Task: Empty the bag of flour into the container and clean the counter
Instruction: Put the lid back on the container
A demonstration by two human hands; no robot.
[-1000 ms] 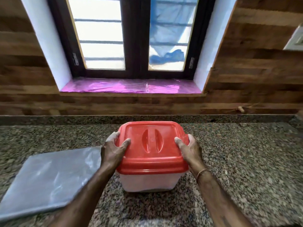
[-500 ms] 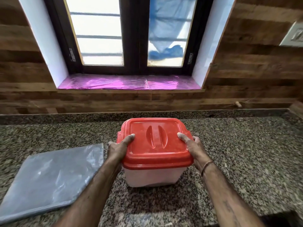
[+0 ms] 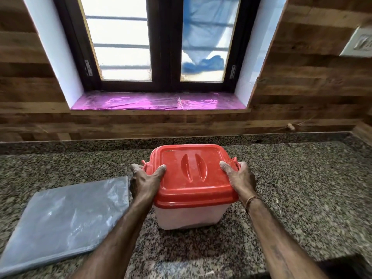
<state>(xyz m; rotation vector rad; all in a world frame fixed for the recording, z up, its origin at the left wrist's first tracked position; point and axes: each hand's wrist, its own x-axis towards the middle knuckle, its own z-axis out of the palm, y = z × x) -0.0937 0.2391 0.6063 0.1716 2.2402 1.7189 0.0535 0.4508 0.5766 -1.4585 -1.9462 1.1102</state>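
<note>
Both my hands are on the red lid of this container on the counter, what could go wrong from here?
1. Left hand and right hand grip only the red lid; if it isn't clipped, lifting may drop the container and spill onto the counter.
2. The flat plastic bag lies beside your left forearm near the counter's front edge; a sweep could knock it off.

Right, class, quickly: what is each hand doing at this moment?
Left hand: grips the left edge of the red lid, thumb on top.
Right hand: grips the lid's right edge, thumb on top.
</note>
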